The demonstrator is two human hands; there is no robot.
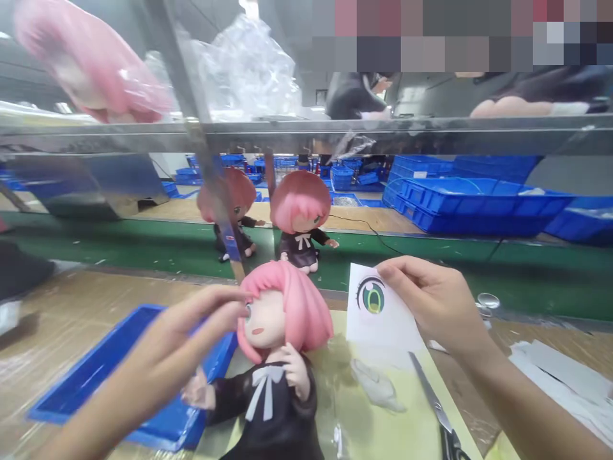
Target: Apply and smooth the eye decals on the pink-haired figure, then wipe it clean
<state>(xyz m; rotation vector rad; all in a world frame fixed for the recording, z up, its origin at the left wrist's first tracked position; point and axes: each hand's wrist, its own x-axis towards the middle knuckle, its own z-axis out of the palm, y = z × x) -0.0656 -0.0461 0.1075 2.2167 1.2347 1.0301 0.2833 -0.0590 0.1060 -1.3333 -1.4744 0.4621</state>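
A large pink-haired doll (282, 345) in a black dress with a white bow leans back on the table before me. My left hand (191, 326), slightly blurred, reaches to its face with fingers stretched out. The fingertips overlap the hair and the eye area; I cannot tell whether they press on it. Between thumb and fingers of my right hand (431, 294) is a white eye decal sheet (371, 310) printed with one green eye. Below that sheet, scissors (438, 402) and a crumpled white cloth (376, 383) rest on a pale yellow board (393, 428).
A blue tray (158, 421) lies left of the doll. Two similar dolls (301, 217) sit on the green conveyor belt (349, 255) beyond. Metal shelf rail (297, 134) and upright (211, 160) cross the view. White papers (565, 383) lie at right; blue crates (479, 204) stand behind.
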